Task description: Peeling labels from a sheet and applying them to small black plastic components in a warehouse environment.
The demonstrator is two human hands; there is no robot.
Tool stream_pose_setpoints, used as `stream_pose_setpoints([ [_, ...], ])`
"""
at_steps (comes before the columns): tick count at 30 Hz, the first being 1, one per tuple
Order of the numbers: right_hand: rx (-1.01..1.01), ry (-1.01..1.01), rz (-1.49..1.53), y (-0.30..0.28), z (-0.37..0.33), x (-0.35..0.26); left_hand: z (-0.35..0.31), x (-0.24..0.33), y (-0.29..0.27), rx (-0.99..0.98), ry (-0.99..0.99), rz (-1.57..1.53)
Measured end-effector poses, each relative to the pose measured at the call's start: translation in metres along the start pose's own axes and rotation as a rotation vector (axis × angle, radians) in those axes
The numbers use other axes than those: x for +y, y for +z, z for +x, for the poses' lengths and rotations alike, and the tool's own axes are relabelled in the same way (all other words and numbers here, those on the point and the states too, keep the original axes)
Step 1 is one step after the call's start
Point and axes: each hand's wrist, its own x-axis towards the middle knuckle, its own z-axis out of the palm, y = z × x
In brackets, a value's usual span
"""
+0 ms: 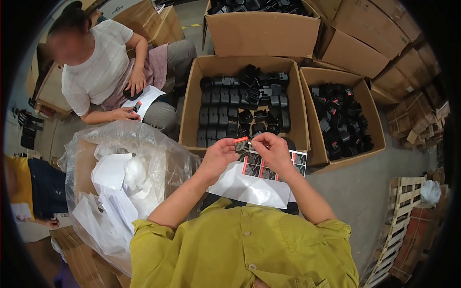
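- The left hand [222, 156] pinches a black label [242, 145] with a red edge between thumb and fingers, raised in front of the body, presumably so its edge can be seen and reached.
- The right hand [271, 152] has thumb and fingertips drawn together at the label's right edge; I cannot tell whether they grip the label or only touch it.
- The sheet [240, 185] lies just below both hands, over the lap, likely to keep its labels close by.
- The centre box [192, 91] stands open right beyond the hands, probably for an easy reach; on its left side the black parts [213, 98] sit in rows, perhaps to save room.
- The right box [353, 159] holds black parts in a loose heap, some showing red.
- The lined carton [127, 128] beside the left forearm holds white paper [110, 170], seemingly kept apart from the parts.
- The co-worker [103, 62] rests another sheet [152, 96] on the leg, apparently using it as a support.
- Counts: one label between the hands; at least three more on the sheet, some hidden; three boxes of parts, including the far box [261, 36]; the parts overlap too much to count.
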Motion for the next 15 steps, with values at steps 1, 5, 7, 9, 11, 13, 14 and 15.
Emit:
stream_pose_setpoints([
  [1, -0.039, 0.050, 0.010, -0.001, 0.002, -0.003, 0.001, 0.002, -0.001, 0.019, -0.001, -0.003],
  [5, -0.125, 0.151, 0.030, -0.003, 0.009, 0.000, 0.010, 0.004, 0.000, 0.028, -0.017, 0.002],
  [7, -0.138, 0.152, 0.024, -0.005, 0.011, 0.004, 0.016, 0.002, 0.001, 0.011, -0.046, 0.025],
  [9, -0.122, 0.050, -0.002, -0.002, 0.013, 0.010, 0.021, -0.004, -0.003, 0.001, -0.026, 0.081],
  [11, -0.063, 0.018, 0.023, -0.008, 0.018, 0.015, 0.032, -0.010, -0.009, 0.197, 0.061, 0.405],
  [13, 0.042, 0.049, 0.090, -0.022, 0.030, 0.031, 0.039, -0.022, -0.025, 0.364, 0.307, 0.832],
  [14, 0.108, 0.084, 0.145, -0.032, 0.038, 0.052, 0.040, -0.025, -0.025, 0.317, 0.358, 0.895],
  [15, 0.156, 0.070, 0.107, -0.046, 0.049, 0.073, 0.041, -0.028, -0.022, 0.293, 0.373, 1.005],
])
